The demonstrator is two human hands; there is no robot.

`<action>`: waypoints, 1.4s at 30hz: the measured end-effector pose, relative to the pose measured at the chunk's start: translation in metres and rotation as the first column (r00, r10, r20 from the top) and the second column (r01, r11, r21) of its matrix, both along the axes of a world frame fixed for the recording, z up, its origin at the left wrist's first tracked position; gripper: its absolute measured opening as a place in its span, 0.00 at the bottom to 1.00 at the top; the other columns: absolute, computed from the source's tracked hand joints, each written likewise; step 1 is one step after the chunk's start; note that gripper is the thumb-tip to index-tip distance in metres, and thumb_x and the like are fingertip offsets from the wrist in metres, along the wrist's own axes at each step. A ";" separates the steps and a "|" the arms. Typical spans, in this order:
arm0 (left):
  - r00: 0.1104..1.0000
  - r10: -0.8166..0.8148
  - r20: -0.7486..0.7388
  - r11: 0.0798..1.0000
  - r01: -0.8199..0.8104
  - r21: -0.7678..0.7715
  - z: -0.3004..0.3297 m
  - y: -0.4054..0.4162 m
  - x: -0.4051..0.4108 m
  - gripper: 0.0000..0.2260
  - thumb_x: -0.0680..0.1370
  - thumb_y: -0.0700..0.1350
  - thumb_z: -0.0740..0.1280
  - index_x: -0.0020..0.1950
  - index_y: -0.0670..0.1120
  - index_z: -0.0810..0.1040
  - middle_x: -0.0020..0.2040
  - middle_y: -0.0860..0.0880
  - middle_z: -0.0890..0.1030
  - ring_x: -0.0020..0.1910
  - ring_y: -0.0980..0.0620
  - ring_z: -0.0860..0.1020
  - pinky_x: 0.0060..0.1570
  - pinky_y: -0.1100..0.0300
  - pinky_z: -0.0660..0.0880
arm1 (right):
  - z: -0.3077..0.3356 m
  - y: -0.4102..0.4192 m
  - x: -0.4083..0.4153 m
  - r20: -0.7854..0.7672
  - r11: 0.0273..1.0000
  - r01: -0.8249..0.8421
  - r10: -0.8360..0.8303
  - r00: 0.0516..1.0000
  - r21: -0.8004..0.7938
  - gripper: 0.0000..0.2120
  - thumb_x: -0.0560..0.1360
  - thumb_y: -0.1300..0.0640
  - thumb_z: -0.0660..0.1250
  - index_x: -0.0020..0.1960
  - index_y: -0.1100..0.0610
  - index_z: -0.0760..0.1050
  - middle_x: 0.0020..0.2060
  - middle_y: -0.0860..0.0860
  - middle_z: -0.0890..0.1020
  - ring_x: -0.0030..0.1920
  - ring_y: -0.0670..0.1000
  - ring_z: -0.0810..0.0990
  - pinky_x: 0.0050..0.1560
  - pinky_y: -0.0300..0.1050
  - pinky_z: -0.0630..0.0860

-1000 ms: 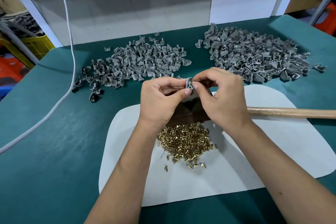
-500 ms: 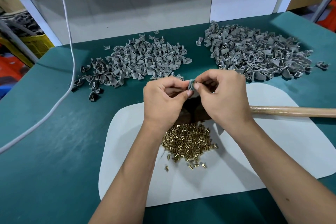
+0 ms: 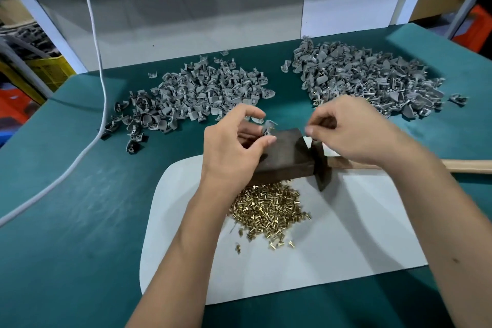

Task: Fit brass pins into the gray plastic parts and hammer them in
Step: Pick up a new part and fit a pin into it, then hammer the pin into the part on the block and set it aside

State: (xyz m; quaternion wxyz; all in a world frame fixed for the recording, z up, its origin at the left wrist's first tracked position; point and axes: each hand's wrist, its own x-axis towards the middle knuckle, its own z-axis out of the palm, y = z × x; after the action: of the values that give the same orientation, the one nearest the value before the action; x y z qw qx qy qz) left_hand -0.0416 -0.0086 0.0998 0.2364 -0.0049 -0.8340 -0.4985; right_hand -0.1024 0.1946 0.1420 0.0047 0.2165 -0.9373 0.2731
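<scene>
Right now one gray plastic part (image 3: 268, 127) sits pinched between the thumb and curled fingers of the left hand (image 3: 234, 146), at the top edge of a dark block (image 3: 285, 157). Beside it, the right hand (image 3: 351, 133) hovers with fingertips loosely drawn together; whether they hold anything I cannot tell. A hammer (image 3: 322, 168) lies under that wrist, brass pins (image 3: 266, 210) heaped nearby. Should the part tilt on the block's edge, its pin could probably go in crooked or drop.
</scene>
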 end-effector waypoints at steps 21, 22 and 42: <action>0.969 -0.154 0.195 0.988 0.150 0.031 -0.010 -0.023 -0.006 0.06 0.73 0.40 0.79 0.41 0.49 0.85 0.56 0.55 0.85 0.56 0.63 0.81 0.61 0.61 0.76 | 0.024 0.039 -0.007 0.174 0.958 -0.109 0.159 0.972 -0.265 0.03 0.80 0.56 0.69 0.53 0.54 0.78 0.37 0.50 0.83 0.33 0.42 0.76 0.34 0.36 0.72; 0.968 -0.156 0.197 0.988 0.151 0.037 -0.010 -0.023 -0.005 0.06 0.73 0.40 0.79 0.41 0.49 0.85 0.56 0.55 0.85 0.56 0.63 0.81 0.61 0.60 0.76 | 0.026 0.030 -0.004 0.138 0.950 -0.132 0.176 0.975 -0.283 0.03 0.80 0.55 0.70 0.53 0.53 0.79 0.36 0.49 0.83 0.33 0.42 0.76 0.35 0.35 0.72; 0.962 -0.133 0.237 0.989 0.113 0.099 -0.005 -0.020 -0.003 0.04 0.72 0.39 0.79 0.40 0.46 0.86 0.54 0.52 0.86 0.52 0.62 0.83 0.56 0.67 0.76 | 0.020 -0.015 0.012 -0.236 0.986 -0.146 0.160 0.958 0.076 0.11 0.83 0.46 0.55 0.47 0.48 0.70 0.32 0.46 0.74 0.31 0.50 0.74 0.31 0.46 0.66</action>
State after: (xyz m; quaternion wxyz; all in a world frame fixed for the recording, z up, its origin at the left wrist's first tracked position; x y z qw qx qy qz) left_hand -0.0442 -0.0288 0.0950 0.1011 0.0143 -0.8330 -0.5438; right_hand -0.0900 0.1792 0.1619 0.0912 0.3200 -0.9177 0.2169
